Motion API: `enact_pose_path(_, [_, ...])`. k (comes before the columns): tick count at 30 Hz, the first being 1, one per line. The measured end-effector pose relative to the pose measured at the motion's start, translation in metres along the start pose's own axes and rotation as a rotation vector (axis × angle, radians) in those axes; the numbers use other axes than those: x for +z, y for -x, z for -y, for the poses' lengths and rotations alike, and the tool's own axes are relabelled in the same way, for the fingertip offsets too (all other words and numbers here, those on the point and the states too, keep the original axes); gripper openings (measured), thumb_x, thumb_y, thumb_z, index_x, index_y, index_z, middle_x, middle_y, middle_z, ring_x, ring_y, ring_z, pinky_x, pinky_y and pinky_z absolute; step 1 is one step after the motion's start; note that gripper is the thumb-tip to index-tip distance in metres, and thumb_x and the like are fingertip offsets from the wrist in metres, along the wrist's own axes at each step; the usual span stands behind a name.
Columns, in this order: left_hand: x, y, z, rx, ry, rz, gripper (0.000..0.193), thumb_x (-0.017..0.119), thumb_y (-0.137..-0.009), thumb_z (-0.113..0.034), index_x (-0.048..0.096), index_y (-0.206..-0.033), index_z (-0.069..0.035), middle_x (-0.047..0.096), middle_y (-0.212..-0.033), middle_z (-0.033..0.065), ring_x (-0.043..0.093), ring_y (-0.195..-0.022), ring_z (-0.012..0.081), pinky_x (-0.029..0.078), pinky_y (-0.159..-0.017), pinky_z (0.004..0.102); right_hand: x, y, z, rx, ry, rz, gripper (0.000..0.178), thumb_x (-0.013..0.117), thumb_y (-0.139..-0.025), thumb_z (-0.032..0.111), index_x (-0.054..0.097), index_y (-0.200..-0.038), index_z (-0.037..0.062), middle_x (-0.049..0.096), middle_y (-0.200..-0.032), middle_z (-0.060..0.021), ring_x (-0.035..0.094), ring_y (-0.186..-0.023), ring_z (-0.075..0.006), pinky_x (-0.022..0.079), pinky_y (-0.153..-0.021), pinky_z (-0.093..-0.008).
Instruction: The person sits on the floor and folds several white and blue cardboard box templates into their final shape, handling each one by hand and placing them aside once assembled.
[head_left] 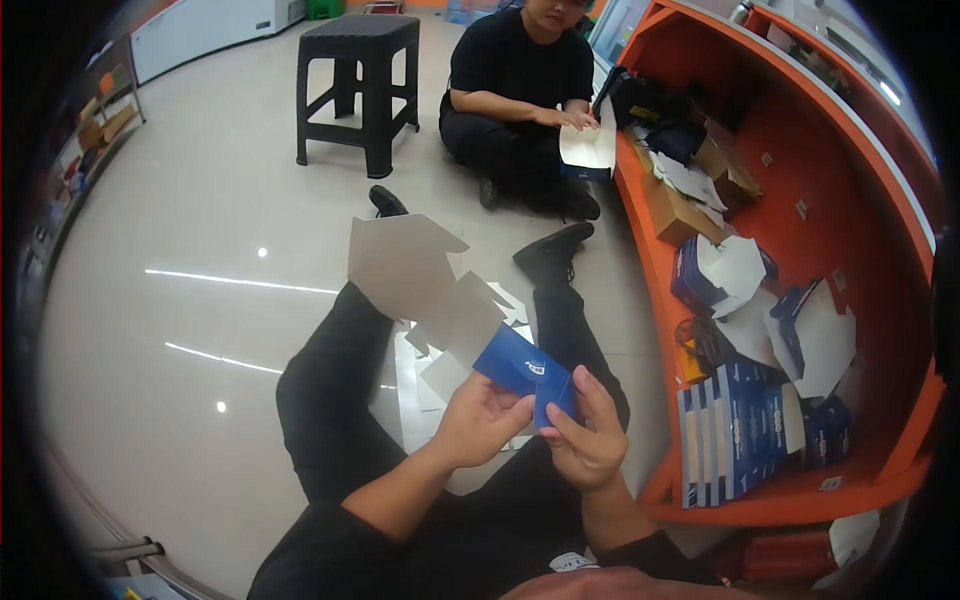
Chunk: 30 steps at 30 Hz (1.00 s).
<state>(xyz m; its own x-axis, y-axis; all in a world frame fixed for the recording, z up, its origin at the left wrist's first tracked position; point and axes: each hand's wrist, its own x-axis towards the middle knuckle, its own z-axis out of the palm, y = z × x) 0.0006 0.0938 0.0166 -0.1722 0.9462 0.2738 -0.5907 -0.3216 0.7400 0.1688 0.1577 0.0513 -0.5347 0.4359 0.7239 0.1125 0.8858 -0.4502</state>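
Note:
A cardboard box blank (405,265), partly folded, is held up between my legs. Most of it shows a plain pale side, and its near end is a printed blue panel (515,362). My left hand (485,420) is closed on the blue panel's near edge, thumb on top. My right hand (588,430) pinches a small blue flap at the right end of that panel. Below the blank, several pale flat cardboard sheets (412,410) lie on the floor, partly hidden by it and my hands.
An orange shelf unit (655,215) stands close on my right, holding upright blue flat boxes (735,430), part-folded boxes (722,275) and brown cartons (680,208). Ahead sits another person (520,75) handling a box blank (588,148). A black plastic stool (360,85) stands farther left.

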Motion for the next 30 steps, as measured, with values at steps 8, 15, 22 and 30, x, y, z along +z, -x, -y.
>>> enact_pose_path(8, [-0.003,0.002,0.001,-0.04,-0.057,0.067,0.039,0.06,-0.099,0.002,0.046,-0.137,0.003,0.06,-0.13,0.0113,0.062,-0.121,0.0193,0.052,-0.102,0.034,0.002,-0.004,0.003,0.02,0.137,0.008,0.03,0.085,-0.081,0.012,0.078,-0.108,0.0007,0.058,-0.138,-0.03,0.06,-0.125,-0.0464,0.049,-0.106,-0.0472])
enact_pose_path(15, [-0.03,-0.002,-0.015,-0.209,-0.284,0.204,0.053,0.076,-0.092,-0.013,0.052,-0.138,-0.002,0.061,-0.134,0.0121,0.062,-0.121,0.0236,0.05,-0.103,0.0373,-0.001,-0.015,-0.009,0.439,-0.393,0.046,0.039,0.08,-0.087,0.007,0.069,-0.122,-0.0068,0.066,-0.127,-0.022,0.064,-0.12,-0.0278,0.049,-0.104,-0.0379])
enact_pose_path(22, [-0.04,-0.007,-0.042,0.095,-1.213,0.726,0.062,0.088,-0.071,-0.018,0.068,-0.13,-0.02,0.063,-0.136,0.0072,0.053,-0.131,0.0327,0.045,-0.105,0.0419,-0.058,-0.003,-0.089,1.14,-0.874,-0.131,0.05,0.049,-0.108,0.038,0.062,-0.129,-0.0061,0.072,-0.112,-0.0161,0.07,-0.103,-0.0216,0.055,-0.091,-0.0329])
enact_pose_path(30, [-0.04,-0.02,-0.008,-0.021,-0.896,0.341,0.024,0.074,-0.092,-0.021,0.07,-0.109,-0.004,0.07,-0.1,0.0151,0.067,-0.094,0.0339,0.053,-0.082,0.0389,-0.031,0.005,-0.047,0.323,-0.178,0.08,0.08,0.043,-0.103,0.063,0.054,-0.141,-0.007,0.057,-0.143,-0.0258,0.045,-0.143,-0.0406,0.028,-0.121,-0.0494])
